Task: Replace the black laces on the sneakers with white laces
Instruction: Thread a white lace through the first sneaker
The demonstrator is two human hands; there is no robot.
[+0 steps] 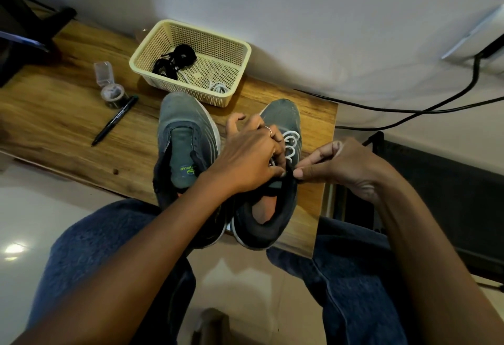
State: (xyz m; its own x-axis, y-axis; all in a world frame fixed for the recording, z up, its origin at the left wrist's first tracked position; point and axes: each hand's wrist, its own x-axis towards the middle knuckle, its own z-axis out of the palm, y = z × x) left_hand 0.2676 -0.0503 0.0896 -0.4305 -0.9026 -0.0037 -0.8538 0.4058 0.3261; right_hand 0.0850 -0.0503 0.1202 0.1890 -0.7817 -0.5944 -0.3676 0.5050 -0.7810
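Now two hands [251,159] [343,167] pinch one white lace [291,144] on one of two sneakers [283,126] [182,126], fingers curled.

Sneakers: two side by side on the table [68,115], left sneaker [182,137], right sneaker [283,123].
Basket [152,52]: just behind them.
Pen [114,120]: left of sneakers.
Hands: left hand [251,159] and right hand [343,167] over right sneaker.

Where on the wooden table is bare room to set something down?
Bare wood lies left of the black marker and between it and the left sneaker. It is crowded between the basket and both sneakers' toes.
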